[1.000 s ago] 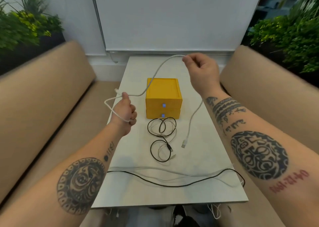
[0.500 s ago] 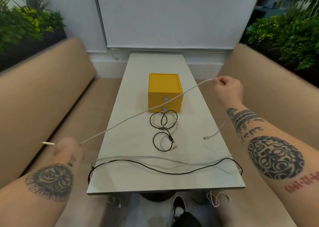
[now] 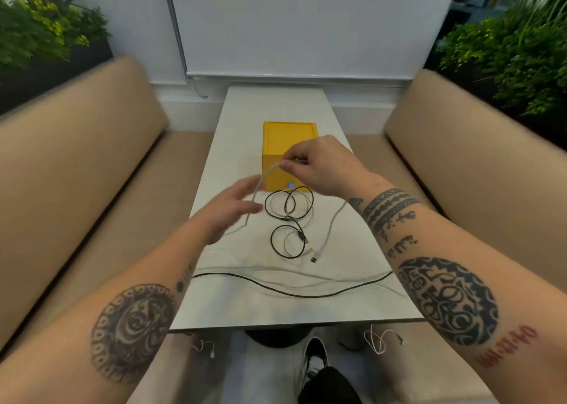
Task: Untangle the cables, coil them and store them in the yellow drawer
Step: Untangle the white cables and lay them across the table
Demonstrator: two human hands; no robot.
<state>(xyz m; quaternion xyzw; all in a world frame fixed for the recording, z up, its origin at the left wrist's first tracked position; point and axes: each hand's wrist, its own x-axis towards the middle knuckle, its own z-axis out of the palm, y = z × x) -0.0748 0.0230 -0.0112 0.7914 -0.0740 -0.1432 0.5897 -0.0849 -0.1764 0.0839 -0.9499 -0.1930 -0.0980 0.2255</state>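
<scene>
A yellow drawer box (image 3: 288, 139) stands in the middle of the white table (image 3: 276, 103), its two drawers closed. My right hand (image 3: 322, 167) hovers in front of the box and pinches a white cable (image 3: 333, 219), whose plug lies on the table. The cable bends down from the pinch across the straight fingers of my left hand (image 3: 230, 210), which is blurred. A black cable (image 3: 288, 216) lies in tangled loops with a thin white one just before the box. A long black cable (image 3: 291, 293) and pale white cables (image 3: 276, 270) stretch across the near end of the table.
Beige sofas (image 3: 76, 173) flank the table on both sides. Green plants (image 3: 506, 50) stand behind each backrest. Loose white cable ends (image 3: 377, 339) hang below the table's front edge near my shoe.
Both hands came in from a wide spread to the centre in front of the box. The white cable, stretched taut before, now hangs slack in a bend between them.
</scene>
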